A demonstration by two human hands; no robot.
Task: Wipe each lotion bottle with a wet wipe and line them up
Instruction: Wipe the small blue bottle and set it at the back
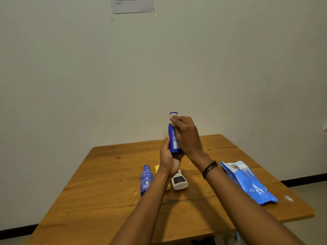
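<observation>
At frame centre, my left grip [169,161] is closed round the base of the dark blue bottle [173,138], holding it upright and clear of the surface [106,174] so every side is reachable. My right grip [187,137] presses the wet wipe [172,123] round its cap end; judged mid-wipe. The Nivea bottle [146,179] and white bottle [179,182] rest below, not yet lined up. The wipe pack [247,181] sits lower right.

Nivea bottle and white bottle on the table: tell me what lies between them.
In the head view, a yellow item lies between the Nivea bottle and the white bottle, mostly hidden by the left forearm crossing above it.
</observation>
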